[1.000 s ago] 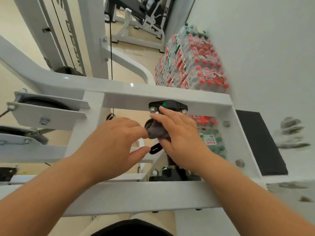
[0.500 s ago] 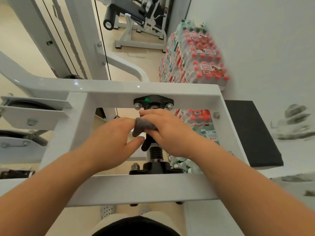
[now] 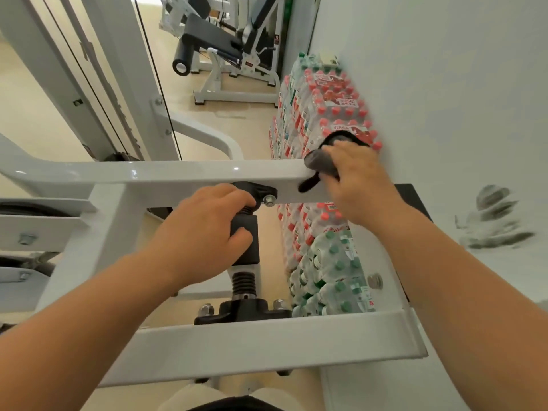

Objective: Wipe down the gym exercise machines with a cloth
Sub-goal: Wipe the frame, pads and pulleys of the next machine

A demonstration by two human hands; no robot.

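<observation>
Fingers of the right hand clamp a grey cloth to the frame; left hand grips the handle

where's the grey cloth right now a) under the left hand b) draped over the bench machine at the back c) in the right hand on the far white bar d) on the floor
c: the right hand holds the grey cloth against the far white bar near its right end; the left hand grips the black grip with no cloth.
</observation>
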